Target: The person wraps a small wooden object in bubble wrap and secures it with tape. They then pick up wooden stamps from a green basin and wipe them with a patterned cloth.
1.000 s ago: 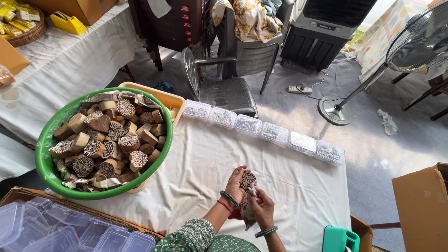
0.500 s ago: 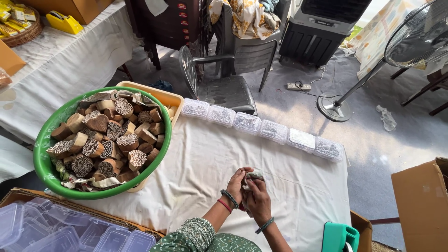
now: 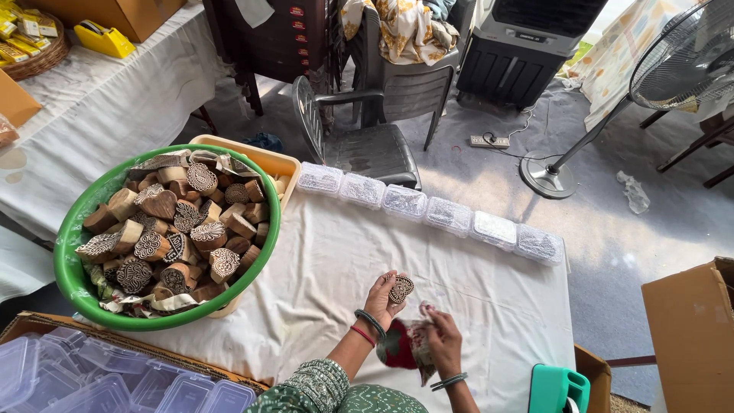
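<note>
The left hand pinches a carved wooden stamp above the white tablecloth; the right hand clutches a red cloth. A green basin holds many carved blocks. Clear lidded boxes line the table's far edge; beyond stand a grey chair and a pedestal fan.

We see a green patterned sleeve, dark and red bangles on the left hand's wrist, and a dark bangle at the right hand's wrist.
</note>
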